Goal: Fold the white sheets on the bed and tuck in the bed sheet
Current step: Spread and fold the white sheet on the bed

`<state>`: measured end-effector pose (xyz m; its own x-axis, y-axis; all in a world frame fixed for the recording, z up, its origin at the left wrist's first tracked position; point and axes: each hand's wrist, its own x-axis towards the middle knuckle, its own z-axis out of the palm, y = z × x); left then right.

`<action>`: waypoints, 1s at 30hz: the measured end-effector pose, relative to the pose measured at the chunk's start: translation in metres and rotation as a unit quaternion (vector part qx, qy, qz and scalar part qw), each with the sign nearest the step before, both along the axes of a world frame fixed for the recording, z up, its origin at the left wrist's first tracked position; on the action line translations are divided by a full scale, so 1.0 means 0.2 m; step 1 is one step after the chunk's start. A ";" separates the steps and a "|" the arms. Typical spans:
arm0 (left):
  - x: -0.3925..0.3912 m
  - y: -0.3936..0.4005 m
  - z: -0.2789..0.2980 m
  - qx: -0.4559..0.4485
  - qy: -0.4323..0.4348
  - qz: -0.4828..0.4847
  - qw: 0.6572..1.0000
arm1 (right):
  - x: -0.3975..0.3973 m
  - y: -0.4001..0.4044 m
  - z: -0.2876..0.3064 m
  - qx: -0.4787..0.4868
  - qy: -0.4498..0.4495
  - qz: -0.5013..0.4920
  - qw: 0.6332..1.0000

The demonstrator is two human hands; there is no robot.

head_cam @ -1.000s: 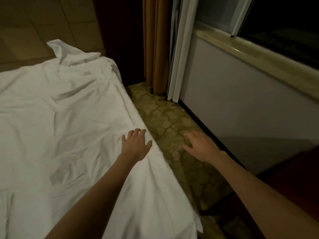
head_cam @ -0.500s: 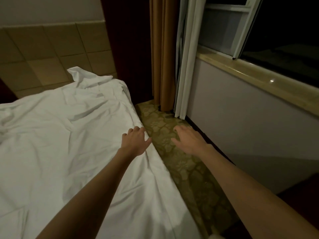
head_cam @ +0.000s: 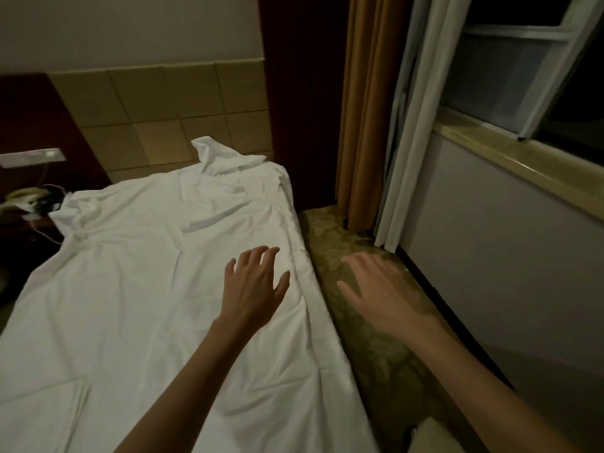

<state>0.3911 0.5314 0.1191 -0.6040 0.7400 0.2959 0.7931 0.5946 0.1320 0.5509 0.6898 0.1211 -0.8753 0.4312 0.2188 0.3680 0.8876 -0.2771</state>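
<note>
Both hands are reaching forward empty with fingers spread, the left hand (head_cam: 253, 286) over the white sheet (head_cam: 147, 273) near the bed's right edge, the right hand (head_cam: 379, 295) over the carpet (head_cam: 385, 361); gripping the rumpled far corner (head_cam: 222, 158) squarely is advisable before tucking.

The sheet (head_cam: 137, 289) on the bed is plain white, creased grey in the folds. At three o'clock of it the carpet (head_cam: 369, 325) is olive-green with a pale flower pattern. At twelve o'clock the headboard (head_cam: 170, 109) is beige squares. At one o'clock hang an orange-brown curtain (head_cam: 366, 103) and a white one (head_cam: 415, 125).
</note>
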 end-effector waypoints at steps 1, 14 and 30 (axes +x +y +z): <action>-0.01 0.01 -0.02 0.004 0.001 0.009 1.000 | -0.02 0.05 -0.04 -0.007 -0.001 0.002 1.000; -0.26 0.86 -0.12 -0.005 -0.071 0.233 0.970 | -0.54 1.28 -0.36 -0.035 -0.172 0.117 0.978; -0.85 1.55 -0.09 0.004 -0.071 0.298 0.952 | -1.19 1.85 -0.48 -0.014 -0.193 0.179 0.965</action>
